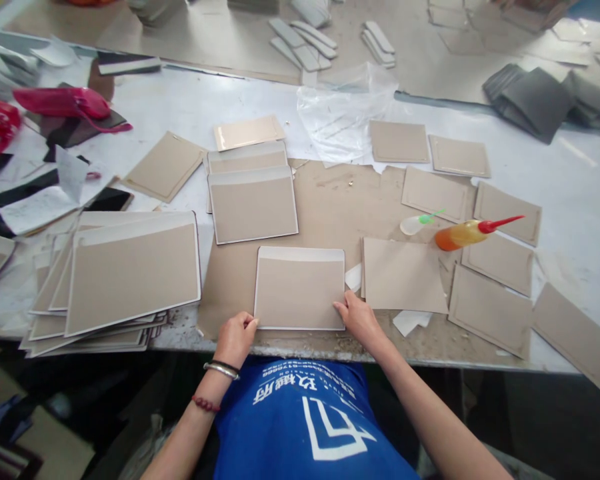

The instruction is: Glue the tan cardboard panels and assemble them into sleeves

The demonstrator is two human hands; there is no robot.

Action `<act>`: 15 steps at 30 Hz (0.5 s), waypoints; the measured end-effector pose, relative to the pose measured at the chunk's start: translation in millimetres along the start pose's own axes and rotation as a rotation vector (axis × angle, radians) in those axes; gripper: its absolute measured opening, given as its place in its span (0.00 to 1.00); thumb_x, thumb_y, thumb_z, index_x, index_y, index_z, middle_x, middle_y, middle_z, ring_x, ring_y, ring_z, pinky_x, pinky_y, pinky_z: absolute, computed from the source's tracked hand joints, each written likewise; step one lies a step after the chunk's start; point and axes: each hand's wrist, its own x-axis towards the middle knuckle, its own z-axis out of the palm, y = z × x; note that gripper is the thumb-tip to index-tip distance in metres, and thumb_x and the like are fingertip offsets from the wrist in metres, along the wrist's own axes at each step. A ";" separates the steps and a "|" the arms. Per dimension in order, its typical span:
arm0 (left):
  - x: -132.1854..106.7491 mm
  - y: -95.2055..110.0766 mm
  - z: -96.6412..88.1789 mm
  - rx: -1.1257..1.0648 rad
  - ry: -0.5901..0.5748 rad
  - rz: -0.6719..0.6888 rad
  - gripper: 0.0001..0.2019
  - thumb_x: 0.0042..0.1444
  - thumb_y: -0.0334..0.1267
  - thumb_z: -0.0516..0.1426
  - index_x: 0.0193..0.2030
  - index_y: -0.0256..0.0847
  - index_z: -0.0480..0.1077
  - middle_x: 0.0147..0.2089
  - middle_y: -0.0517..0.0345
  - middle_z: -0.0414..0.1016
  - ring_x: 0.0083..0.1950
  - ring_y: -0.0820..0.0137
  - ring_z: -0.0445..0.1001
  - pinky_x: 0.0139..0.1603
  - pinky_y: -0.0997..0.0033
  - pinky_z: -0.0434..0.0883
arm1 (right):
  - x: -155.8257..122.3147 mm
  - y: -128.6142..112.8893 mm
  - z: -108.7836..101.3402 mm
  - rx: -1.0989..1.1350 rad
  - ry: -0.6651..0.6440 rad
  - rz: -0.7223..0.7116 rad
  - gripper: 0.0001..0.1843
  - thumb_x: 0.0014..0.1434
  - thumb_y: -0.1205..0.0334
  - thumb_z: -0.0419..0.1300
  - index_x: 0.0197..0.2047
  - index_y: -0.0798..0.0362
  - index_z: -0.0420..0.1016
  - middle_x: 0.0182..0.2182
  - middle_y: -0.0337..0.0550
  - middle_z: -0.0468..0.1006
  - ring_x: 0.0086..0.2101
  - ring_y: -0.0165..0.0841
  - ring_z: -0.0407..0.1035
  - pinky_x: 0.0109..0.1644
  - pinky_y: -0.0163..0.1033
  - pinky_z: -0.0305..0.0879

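Note:
In front of me a beige rectangular panel (300,290) with a pale border lies on a brown sheet (325,207). At its lower left corner my left hand (237,337) is closed, thumb and fingers pinching the edge. My right hand (359,317) grips the lower part of the right edge, fingers closed on it. Just to the right is a plain beige board (403,275). Above the panel, similar bordered panels (254,205) overlap one another. A large stack of bordered panels (133,277) lies to the left.
A bottle of orange liquid (463,235) with a red nozzle and a small bottle with a green tip (417,223) lie on the right. Several beige boards (493,310) spread around them. Behind are clear plastic film (345,117), grey folded pieces (535,100) and a pink pouch (65,102).

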 end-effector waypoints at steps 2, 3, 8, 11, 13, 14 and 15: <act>-0.3 0.7 0.2 0.014 0.003 -0.005 0.09 0.51 0.37 0.51 0.23 0.40 0.67 0.21 0.59 0.70 0.28 0.69 0.69 0.31 0.73 0.60 | 0.2 0.7 0.5 -0.002 0.002 -0.001 0.05 0.59 0.62 0.54 0.33 0.53 0.62 0.27 0.43 0.73 0.29 0.34 0.67 0.30 0.34 0.51; -0.3 1.1 0.3 0.019 0.004 -0.004 0.09 0.51 0.36 0.52 0.23 0.40 0.67 0.22 0.59 0.70 0.28 0.69 0.69 0.31 0.73 0.60 | 0.3 1.0 0.7 -0.005 0.003 -0.001 0.04 0.59 0.62 0.54 0.33 0.53 0.62 0.27 0.43 0.73 0.29 0.34 0.67 0.30 0.34 0.51; 0.5 2.6 -0.4 0.043 -0.006 -0.007 0.08 0.52 0.35 0.52 0.23 0.40 0.67 0.24 0.57 0.72 0.30 0.69 0.69 0.32 0.73 0.59 | 1.2 1.5 1.6 -0.023 0.003 0.001 0.05 0.59 0.62 0.54 0.33 0.53 0.62 0.28 0.44 0.73 0.30 0.34 0.67 0.30 0.34 0.51; 2.1 2.7 -1.3 0.055 -0.017 -0.002 0.08 0.51 0.35 0.52 0.23 0.40 0.67 0.25 0.57 0.72 0.30 0.69 0.70 0.32 0.74 0.59 | 1.6 1.0 1.4 -0.033 -0.002 0.005 0.05 0.59 0.62 0.54 0.33 0.53 0.62 0.27 0.43 0.72 0.30 0.34 0.67 0.30 0.34 0.51; 3.0 2.3 -1.8 0.051 -0.025 0.005 0.08 0.51 0.35 0.53 0.23 0.40 0.67 0.25 0.57 0.73 0.31 0.69 0.70 0.32 0.74 0.59 | 1.5 0.4 0.7 -0.035 -0.004 0.009 0.06 0.59 0.62 0.54 0.32 0.53 0.61 0.27 0.43 0.72 0.29 0.34 0.67 0.30 0.34 0.50; 3.3 1.9 -2.0 0.044 -0.030 0.008 0.08 0.51 0.35 0.53 0.23 0.40 0.67 0.25 0.57 0.73 0.31 0.69 0.70 0.32 0.74 0.59 | 1.4 0.1 0.3 -0.034 -0.006 0.011 0.06 0.60 0.62 0.54 0.32 0.53 0.61 0.27 0.43 0.72 0.29 0.34 0.67 0.30 0.34 0.51; 3.4 1.6 -2.2 0.034 -0.033 0.010 0.08 0.51 0.35 0.52 0.23 0.40 0.67 0.25 0.57 0.73 0.31 0.69 0.69 0.32 0.74 0.59 | 1.2 -0.3 -0.2 -0.033 -0.007 0.012 0.06 0.60 0.62 0.54 0.32 0.53 0.61 0.26 0.42 0.72 0.29 0.34 0.67 0.30 0.34 0.51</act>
